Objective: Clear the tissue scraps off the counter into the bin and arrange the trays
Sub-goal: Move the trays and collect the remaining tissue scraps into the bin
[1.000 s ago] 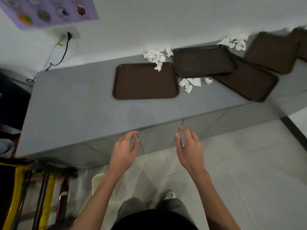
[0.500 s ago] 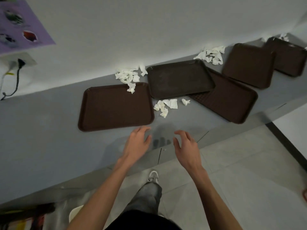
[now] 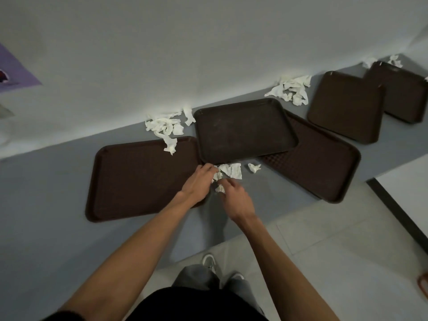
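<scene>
Several dark brown trays lie on the grey counter (image 3: 58,205): a left tray (image 3: 139,179), a middle tray (image 3: 243,130) overlapping a right tray (image 3: 319,158), and two more at the far right (image 3: 347,105) (image 3: 403,91). White tissue scraps (image 3: 231,171) lie in front of the middle tray. My left hand (image 3: 198,181) curls its fingers onto their left end. My right hand (image 3: 235,198) pinches a small scrap (image 3: 220,188) just below. A single scrap (image 3: 254,167) lies to the right of them.
More tissue piles sit against the wall, one behind the left tray (image 3: 165,126), one behind the middle tray (image 3: 291,89), and bits by the farthest tray (image 3: 393,60). The counter edge runs diagonally; tiled floor (image 3: 335,251) and my shoes are below.
Both hands have moved forward from the counter's front edge to the tissue scraps in front of the middle tray and closed their fingers on them. The view has come closer to the counter.
</scene>
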`<state>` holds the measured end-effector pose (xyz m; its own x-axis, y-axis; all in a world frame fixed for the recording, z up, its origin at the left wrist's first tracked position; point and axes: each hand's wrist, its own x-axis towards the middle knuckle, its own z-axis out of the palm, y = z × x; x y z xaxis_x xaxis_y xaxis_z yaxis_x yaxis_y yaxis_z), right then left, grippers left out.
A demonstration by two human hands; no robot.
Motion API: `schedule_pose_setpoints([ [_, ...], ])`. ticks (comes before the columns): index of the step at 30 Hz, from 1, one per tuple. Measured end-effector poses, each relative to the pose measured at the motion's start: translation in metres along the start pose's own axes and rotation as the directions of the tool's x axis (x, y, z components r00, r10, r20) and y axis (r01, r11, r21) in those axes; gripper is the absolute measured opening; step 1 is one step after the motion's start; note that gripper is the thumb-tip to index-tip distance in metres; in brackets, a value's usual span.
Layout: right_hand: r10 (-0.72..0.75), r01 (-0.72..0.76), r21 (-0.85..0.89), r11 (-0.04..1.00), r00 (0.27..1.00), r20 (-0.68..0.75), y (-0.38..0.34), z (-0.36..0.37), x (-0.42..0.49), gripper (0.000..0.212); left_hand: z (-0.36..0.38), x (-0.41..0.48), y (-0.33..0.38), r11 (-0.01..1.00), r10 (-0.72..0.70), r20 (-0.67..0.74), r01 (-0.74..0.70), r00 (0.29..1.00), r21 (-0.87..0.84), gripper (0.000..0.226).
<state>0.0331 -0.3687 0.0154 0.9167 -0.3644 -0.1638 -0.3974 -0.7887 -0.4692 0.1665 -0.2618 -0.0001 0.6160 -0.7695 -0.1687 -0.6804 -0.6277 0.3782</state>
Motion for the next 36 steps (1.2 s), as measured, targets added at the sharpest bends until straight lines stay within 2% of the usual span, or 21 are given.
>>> schedule_pose_setpoints([
  [3,-0.025,0.03,-0.034,0.999,0.991,0.133,0.004,0.022,0.019,0.034,0.006,0.013,-0.003,0.996,0.075,0.094,-0.079,0.993,0.043,0.053],
  [5,-0.038,0.041,-0.018,0.999,0.985,0.168,0.015,0.034,0.018,0.033,0.012,0.017,-0.008,0.993,0.097,0.114,-0.104,0.989,0.059,0.045],
  [9,-0.015,0.015,-0.013,1.0,1.0,0.028,0.047,0.046,-0.002,0.025,0.027,0.015,-0.013,0.993,0.067,0.073,-0.073,0.995,0.091,0.049],
  [14,0.096,-0.097,-0.018,0.995,0.992,-0.082,0.067,0.043,-0.017,0.018,0.031,0.018,-0.008,0.998,0.008,0.052,-0.012,0.999,0.067,0.033],
  [17,0.161,-0.158,0.037,0.987,0.983,-0.087,0.066,0.036,-0.021,0.011,0.028,0.013,-0.003,0.998,-0.041,0.011,0.041,0.999,-0.041,0.025],
  [21,0.238,-0.208,0.193,0.959,0.96,-0.151,0.057,0.024,-0.038,0.013,0.016,-0.011,0.002,0.954,-0.131,-0.151,0.083,0.98,-0.289,0.021],
  [25,0.216,-0.14,0.319,0.937,0.951,-0.219,0.038,0.018,-0.065,0.013,-0.004,-0.067,0.008,0.851,-0.261,-0.279,0.084,0.924,-0.518,0.022],
  [29,0.152,-0.039,0.401,0.915,0.955,-0.254,0.006,0.021,-0.099,0.011,-0.01,-0.144,0.009,0.776,-0.402,-0.335,0.123,0.852,-0.619,0.02],
  [33,0.071,0.072,0.456,0.887,0.955,-0.288,-0.032,0.042,-0.137,0.01,0.003,-0.233,0.002,0.688,-0.559,-0.367,0.169,0.744,-0.706,0.019],
  [36,-0.014,0.137,0.478,0.868,0.968,-0.252,-0.061,0.071,-0.171,0.009,0.022,-0.31,-0.006,0.592,-0.679,-0.351,0.198,0.645,-0.781,0.021],
])
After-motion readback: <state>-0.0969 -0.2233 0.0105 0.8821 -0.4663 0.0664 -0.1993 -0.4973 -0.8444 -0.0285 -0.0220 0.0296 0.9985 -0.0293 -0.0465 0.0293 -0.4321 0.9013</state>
